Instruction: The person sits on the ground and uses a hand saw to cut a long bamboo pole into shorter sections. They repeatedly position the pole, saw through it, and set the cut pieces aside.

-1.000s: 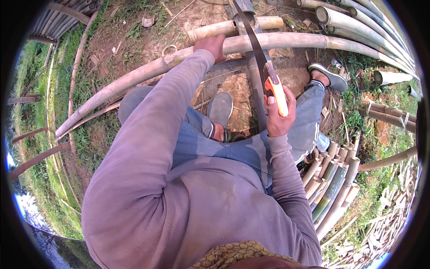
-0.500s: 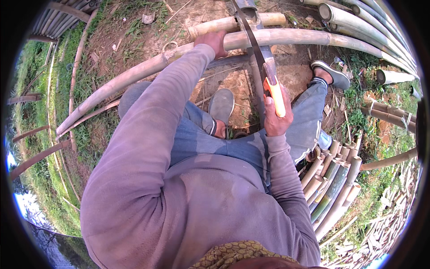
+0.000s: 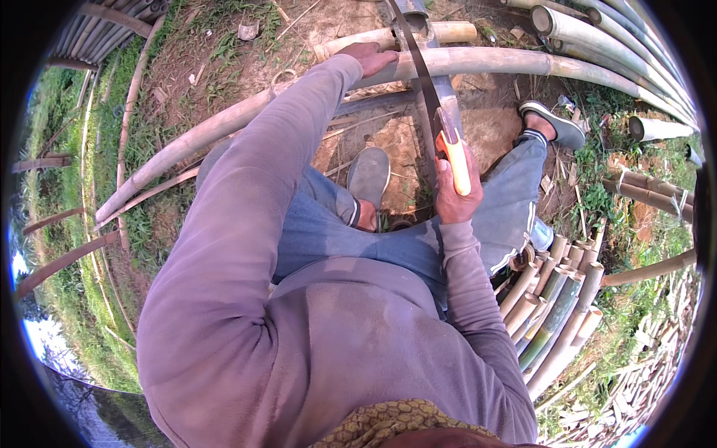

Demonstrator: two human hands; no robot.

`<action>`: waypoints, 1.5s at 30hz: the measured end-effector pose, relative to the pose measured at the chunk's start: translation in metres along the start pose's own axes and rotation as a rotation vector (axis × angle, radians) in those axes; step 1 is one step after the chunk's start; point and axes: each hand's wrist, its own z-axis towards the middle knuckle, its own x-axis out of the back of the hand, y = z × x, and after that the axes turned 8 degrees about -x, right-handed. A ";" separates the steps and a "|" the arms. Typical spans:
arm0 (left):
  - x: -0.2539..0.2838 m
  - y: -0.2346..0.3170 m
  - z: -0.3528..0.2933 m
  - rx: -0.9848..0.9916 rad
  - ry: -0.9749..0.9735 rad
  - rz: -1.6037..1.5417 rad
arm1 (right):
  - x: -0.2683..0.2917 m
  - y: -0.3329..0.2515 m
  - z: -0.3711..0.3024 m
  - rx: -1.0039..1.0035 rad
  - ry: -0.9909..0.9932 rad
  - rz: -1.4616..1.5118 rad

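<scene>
A long pale bamboo pole (image 3: 489, 61) lies crosswise in front of me over other bamboo pieces. My left hand (image 3: 367, 58) is closed over the pole, its thumb stretched along the top toward the blade; the other fingers are partly hidden. A handsaw (image 3: 426, 78) stands with its dark blade across the pole, just right of that thumb. Its orange and cream handle (image 3: 457, 166) sits in my right hand (image 3: 457, 200), with the fingers wrapped round it. A shorter bamboo piece (image 3: 452, 32) lies behind the pole, and a thick bamboo support (image 3: 446, 93) runs beneath it.
Cut bamboo lengths (image 3: 549, 299) are stacked by my right leg. Thick bamboo poles (image 3: 590, 37) lie at the far right. My shoes (image 3: 369, 175) rest on bare soil below the pole. A bamboo rail (image 3: 127, 127) and grass border the left side.
My left hand has shifted slightly up and right along the pole, its thumb now reaching toward the blade. The saw and right hand have moved slightly left.
</scene>
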 end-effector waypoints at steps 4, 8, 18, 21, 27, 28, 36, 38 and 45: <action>-0.007 0.017 0.011 0.012 -0.010 0.033 | 0.004 -0.008 0.001 -0.129 -0.030 0.090; -0.011 0.025 0.002 0.079 0.019 0.078 | 0.010 -0.026 0.003 -0.134 0.000 0.153; -0.014 0.022 0.004 0.078 0.051 0.120 | 0.013 -0.028 -0.002 0.023 -0.004 -0.027; -0.013 0.023 0.002 0.077 0.048 0.114 | 0.011 -0.038 -0.002 0.093 -0.019 -0.100; -0.014 0.023 0.002 0.066 0.066 0.125 | 0.010 -0.037 -0.003 0.069 -0.024 -0.101; -0.015 0.023 0.002 0.068 0.078 0.121 | 0.011 -0.037 -0.004 0.036 -0.029 -0.088; -0.016 0.023 0.004 0.065 0.105 0.114 | 0.012 -0.034 -0.007 0.029 -0.021 -0.097; -0.016 0.022 0.001 0.052 0.111 0.106 | 0.013 -0.035 -0.007 -0.014 -0.032 -0.097; -0.018 0.021 0.002 0.055 0.118 0.132 | 0.020 -0.026 -0.012 -0.036 -0.034 -0.034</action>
